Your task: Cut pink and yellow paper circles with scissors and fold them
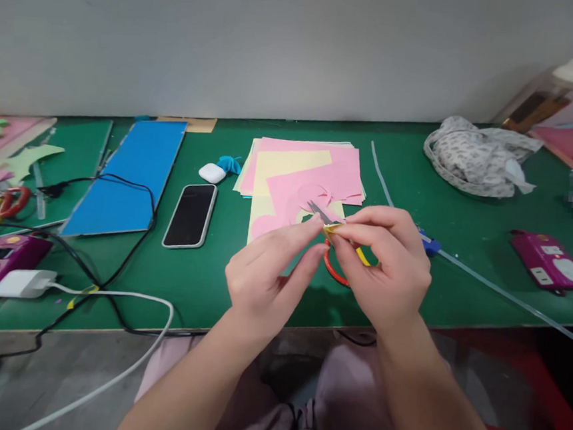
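Both hands meet above the front edge of the green table [200,281]. My left hand [266,267] and my right hand [387,264] each pinch a small yellow piece of paper [331,229] between thumb and fingertips. Scissors [336,249] with red and yellow handles lie on the table just behind the hands, their blades pointing up-left over a stack of pink and yellow paper sheets [303,173].
A black phone [191,215], white earbud case [212,172], blue sheet [129,174], black and white cables [109,293] and a charger lie left. A glue gun [429,244] with a clear stick, a purple power strip [550,261] and a patterned cloth bag [477,158] sit right.
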{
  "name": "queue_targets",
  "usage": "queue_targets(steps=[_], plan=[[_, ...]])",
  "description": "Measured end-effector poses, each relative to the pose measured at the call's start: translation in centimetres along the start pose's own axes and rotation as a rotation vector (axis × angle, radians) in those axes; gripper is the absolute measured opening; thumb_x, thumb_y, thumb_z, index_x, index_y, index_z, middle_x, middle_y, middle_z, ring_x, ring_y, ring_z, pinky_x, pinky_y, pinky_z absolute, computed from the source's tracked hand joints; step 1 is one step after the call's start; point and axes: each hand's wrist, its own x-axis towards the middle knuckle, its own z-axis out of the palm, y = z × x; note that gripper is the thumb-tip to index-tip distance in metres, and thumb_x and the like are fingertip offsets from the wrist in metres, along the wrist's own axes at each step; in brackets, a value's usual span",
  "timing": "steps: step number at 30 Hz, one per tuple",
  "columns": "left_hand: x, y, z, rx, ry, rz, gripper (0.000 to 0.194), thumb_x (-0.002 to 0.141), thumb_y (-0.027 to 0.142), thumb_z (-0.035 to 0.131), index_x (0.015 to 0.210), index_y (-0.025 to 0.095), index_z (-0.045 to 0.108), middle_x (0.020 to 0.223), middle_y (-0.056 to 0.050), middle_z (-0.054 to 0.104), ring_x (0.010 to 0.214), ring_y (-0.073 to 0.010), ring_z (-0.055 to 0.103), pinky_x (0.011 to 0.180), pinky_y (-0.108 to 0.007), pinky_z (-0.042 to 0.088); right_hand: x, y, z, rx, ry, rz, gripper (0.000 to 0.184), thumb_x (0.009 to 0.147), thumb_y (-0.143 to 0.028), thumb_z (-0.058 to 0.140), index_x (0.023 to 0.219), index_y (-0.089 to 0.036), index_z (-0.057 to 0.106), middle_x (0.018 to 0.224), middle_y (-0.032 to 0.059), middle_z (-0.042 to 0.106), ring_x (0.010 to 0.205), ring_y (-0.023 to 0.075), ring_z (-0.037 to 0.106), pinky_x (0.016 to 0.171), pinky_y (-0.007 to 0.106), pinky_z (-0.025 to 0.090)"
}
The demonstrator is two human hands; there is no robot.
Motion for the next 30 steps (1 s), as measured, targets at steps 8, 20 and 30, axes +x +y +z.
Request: queue_targets(steps=[8, 20, 30], plan=[[0.06, 0.12, 0.19, -0.029, 0.015, -0.064, 0.022, 0.085, 0.017, 0.075, 0.107, 0.02, 0.074, 0.102, -0.003, 0.08, 0.092, -0.0168, 0.076, 0.086, -0.026, 0.061, -0.03, -0.06, 0.15, -0.009, 0.013, -0.015, 0.011, 0.088, -0.009, 0.069, 0.085, -0.02, 0.068, 0.086, 0.005, 0.067, 0.08, 0.0172, 0.069, 0.072, 0.031, 0.058], [-0.48, 0.23, 0.77, -0.526, -0.009, -0.493, 0.03, 0.085, 0.017, 0.075, 0.114, 0.025, 0.074, 0.112, -0.003, 0.078, 0.095, -0.0154, 0.075, 0.081, -0.021, 0.063, -0.27, -0.27, 0.48, -0.022, 0.043, 0.015, 0.012, 0.087, -0.008, 0.069, 0.088, -0.02, 0.07, 0.086, 0.0049, 0.069, 0.08, 0.0174, 0.07, 0.072, 0.032, 0.059], [0.34, -0.11, 0.93, -0.789, -0.01, -0.706, 0.025, 0.083, 0.021, 0.078, 0.107, 0.028, 0.077, 0.112, -0.003, 0.078, 0.093, -0.0165, 0.076, 0.079, -0.023, 0.064, -0.38, -0.59, 0.49, -0.068, 0.007, 0.021, 0.012, 0.09, -0.01, 0.068, 0.095, -0.018, 0.075, 0.085, 0.0055, 0.066, 0.077, 0.016, 0.067, 0.065, 0.029, 0.057]])
